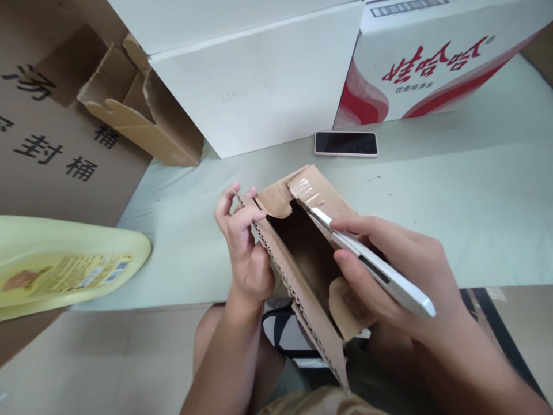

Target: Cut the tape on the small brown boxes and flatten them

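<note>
My left hand (246, 242) grips the left wall of a small brown cardboard box (280, 248), its fingers pinched over the torn, corrugated edge. The box is tilted and its top stands open, showing a dark inside. In my right hand (397, 265) is a white utility knife (375, 262), held like a pen. Its blade is out and its tip meets the box's far right edge, beside a flap with shiny clear tape (306, 187). A short curled flap (352, 308) sticks up at the near end. The palm side of my right hand is hidden.
A phone (345, 144) lies on the pale green cloth (415, 202) in front of white cartons (259, 86), one with red print. An open cardboard box (129, 109) stands at the back left. A yellow bottle (73, 265) juts in from the left.
</note>
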Demonstrator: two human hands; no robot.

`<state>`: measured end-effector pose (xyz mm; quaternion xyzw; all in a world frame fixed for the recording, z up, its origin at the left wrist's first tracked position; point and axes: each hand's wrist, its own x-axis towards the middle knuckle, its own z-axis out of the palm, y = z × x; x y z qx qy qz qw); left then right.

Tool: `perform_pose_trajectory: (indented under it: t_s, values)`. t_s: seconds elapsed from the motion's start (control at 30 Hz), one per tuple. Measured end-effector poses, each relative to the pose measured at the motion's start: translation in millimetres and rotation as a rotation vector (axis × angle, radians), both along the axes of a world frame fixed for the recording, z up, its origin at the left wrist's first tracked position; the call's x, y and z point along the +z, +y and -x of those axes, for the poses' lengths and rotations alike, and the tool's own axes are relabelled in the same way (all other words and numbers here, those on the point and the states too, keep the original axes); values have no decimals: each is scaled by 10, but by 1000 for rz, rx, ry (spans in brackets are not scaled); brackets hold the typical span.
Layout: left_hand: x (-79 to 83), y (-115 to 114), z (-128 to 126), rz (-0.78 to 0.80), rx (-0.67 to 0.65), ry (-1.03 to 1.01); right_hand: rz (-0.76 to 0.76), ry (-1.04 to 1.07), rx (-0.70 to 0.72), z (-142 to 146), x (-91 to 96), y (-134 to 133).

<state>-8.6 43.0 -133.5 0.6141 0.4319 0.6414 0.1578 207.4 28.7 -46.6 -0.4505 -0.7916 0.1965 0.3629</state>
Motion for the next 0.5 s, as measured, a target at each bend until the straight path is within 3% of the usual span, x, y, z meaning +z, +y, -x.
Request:
perform_pose_trajectory:
  t_s: [0.5]
  values:
    - [-9,-35,-5,-14,-45,44,-7,-19,-12,30,-38,-32]
